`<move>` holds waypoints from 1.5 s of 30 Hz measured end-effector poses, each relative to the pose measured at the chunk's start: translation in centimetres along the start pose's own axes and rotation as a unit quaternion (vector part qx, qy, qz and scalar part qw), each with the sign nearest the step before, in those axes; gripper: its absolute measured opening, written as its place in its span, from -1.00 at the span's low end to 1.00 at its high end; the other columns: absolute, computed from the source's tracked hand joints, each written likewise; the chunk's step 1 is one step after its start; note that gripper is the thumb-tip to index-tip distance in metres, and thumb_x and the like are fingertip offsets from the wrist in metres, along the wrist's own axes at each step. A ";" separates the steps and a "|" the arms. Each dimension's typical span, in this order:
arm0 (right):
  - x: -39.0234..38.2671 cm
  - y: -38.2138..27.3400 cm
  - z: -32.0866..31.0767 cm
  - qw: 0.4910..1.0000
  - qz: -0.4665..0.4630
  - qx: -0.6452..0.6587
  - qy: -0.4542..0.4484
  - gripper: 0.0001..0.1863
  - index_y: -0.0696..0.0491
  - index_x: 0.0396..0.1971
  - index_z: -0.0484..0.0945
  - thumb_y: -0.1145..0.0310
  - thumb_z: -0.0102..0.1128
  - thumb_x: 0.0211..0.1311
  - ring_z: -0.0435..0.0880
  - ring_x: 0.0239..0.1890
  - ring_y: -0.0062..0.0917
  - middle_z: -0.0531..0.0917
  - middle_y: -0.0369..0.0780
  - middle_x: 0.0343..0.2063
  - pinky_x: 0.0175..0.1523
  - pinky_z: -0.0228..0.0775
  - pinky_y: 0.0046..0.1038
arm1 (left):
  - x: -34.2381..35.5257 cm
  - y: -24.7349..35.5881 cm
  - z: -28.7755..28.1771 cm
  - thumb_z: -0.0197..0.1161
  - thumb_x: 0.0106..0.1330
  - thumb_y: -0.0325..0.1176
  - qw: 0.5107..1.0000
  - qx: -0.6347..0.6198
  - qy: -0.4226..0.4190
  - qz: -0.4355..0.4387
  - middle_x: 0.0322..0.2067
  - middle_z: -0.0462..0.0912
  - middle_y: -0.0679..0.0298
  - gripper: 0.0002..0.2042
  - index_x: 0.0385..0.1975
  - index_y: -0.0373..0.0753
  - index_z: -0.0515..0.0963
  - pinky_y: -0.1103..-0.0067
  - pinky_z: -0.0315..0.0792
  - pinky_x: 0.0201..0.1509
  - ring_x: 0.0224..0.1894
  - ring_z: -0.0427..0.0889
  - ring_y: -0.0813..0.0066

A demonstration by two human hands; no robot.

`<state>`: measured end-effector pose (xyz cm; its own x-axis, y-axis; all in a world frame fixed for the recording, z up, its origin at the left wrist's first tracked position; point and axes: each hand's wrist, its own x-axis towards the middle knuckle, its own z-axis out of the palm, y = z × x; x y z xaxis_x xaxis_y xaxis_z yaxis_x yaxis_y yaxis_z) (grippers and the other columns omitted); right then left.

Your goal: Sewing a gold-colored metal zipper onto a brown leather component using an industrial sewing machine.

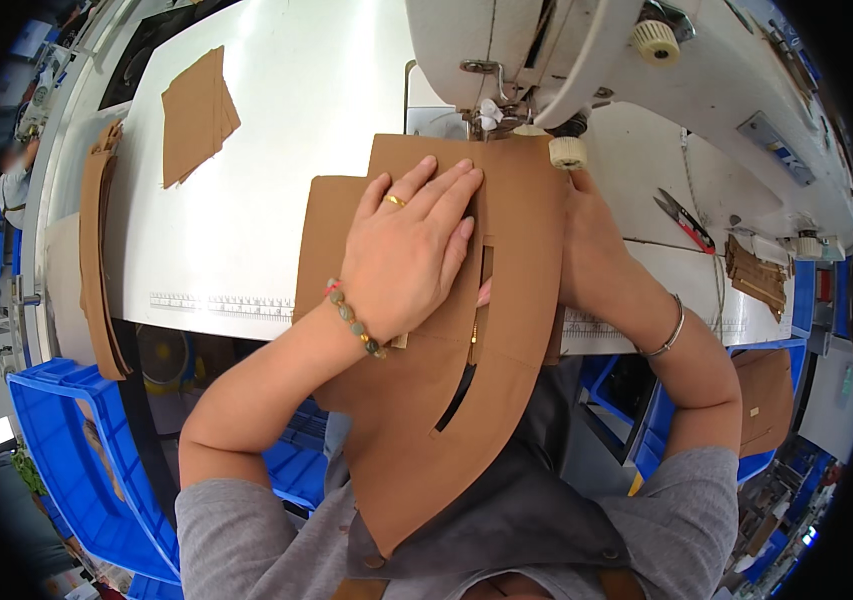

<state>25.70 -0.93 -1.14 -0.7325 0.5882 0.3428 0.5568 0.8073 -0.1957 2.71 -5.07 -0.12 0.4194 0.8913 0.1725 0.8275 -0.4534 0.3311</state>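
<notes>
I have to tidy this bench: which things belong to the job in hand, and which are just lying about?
Apparently in use:
brown panel, left hand flat on it, right hand partly hidden by it
sewing machine, at the panel's far edge

Lying about, it seems:
stacked brown pieces
snips
small brown strips

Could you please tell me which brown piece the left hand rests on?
The large panel with the long slot, at the sewing machine: the left hand lies on it, while other brown pieces lie off to either side.
</notes>
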 end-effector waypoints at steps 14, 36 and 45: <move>0.0 0.1 -0.1 0.999 0.030 0.024 -0.016 -0.22 0.15 0.09 0.65 -0.21 0.43 0.07 0.70 0.09 -0.16 0.73 -0.05 0.02 0.42 0.18 0.26 | 1.7 -1.9 0.6 0.17 0.46 -0.36 0.997 0.043 0.032 0.052 0.39 0.46 0.21 -0.52 0.38 -0.19 0.42 0.14 0.28 0.49 0.46 0.38 0.10; 0.3 0.0 -0.5 1.000 0.003 -0.016 -0.008 -0.48 0.15 0.10 0.61 0.26 0.33 0.12 0.62 0.15 -0.17 0.69 -0.08 0.04 0.39 0.22 0.23 | 3.3 -2.9 1.3 0.18 0.48 -0.31 0.994 0.065 0.074 0.052 0.29 0.54 0.15 -0.57 0.32 -0.22 0.47 0.15 0.31 0.47 0.43 0.40 0.07; 0.3 -0.2 -0.5 1.000 0.019 -0.003 -0.015 -0.46 0.02 0.18 0.59 0.30 0.30 0.15 0.64 0.11 -0.17 0.68 -0.09 0.05 0.41 0.21 0.23 | 7.2 -5.9 1.9 0.12 0.50 -0.25 0.993 0.071 0.085 0.048 0.21 0.59 0.15 -0.70 0.10 -0.25 0.56 0.12 0.35 0.41 0.38 0.45 0.06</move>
<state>25.54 -0.96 -0.49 -0.7219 0.6201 0.3071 0.5869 0.7838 -0.2029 1.59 4.03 -2.55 0.4403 0.8250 0.3544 0.8357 -0.5208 0.1741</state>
